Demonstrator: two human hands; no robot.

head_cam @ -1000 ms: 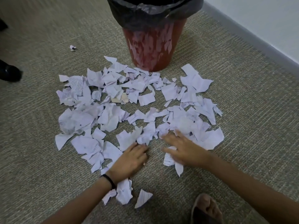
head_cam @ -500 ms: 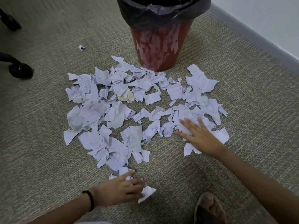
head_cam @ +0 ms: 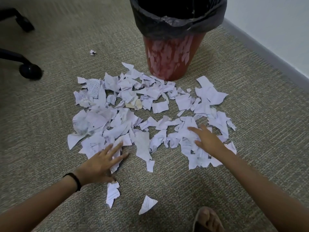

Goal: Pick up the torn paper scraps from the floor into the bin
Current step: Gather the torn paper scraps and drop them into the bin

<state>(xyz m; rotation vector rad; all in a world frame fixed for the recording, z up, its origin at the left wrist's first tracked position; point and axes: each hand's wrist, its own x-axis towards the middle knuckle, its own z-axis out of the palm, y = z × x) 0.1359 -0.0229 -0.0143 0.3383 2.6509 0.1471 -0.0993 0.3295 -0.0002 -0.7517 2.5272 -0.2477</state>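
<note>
- Torn paper scraps (head_cam: 150, 111) spread in a wide patch on grey-green carpet (head_cam: 250, 131), far edge touching the foot of the bin.
- Red bin (head_cam: 168, 59) with black liner (head_cam: 177, 25), upright, far centre, mouth open.
- Left hand (head_cam: 102, 162), fingers straight and spread, flat on scraps at the near left edge of the patch.
- Right hand (head_cam: 206, 139), fingers straight and spread, resting on scraps at the near right.
- Two loose scraps (head_cam: 112, 193) lying apart, near the left hand.
- One tiny scrap (head_cam: 92, 52) far left, alone.
- Bare carpet left, right and near.
- Chair castors (head_cam: 30, 71) far left; skirting (head_cam: 267, 54) far right; sandalled foot (head_cam: 208, 220) at near edge.
</note>
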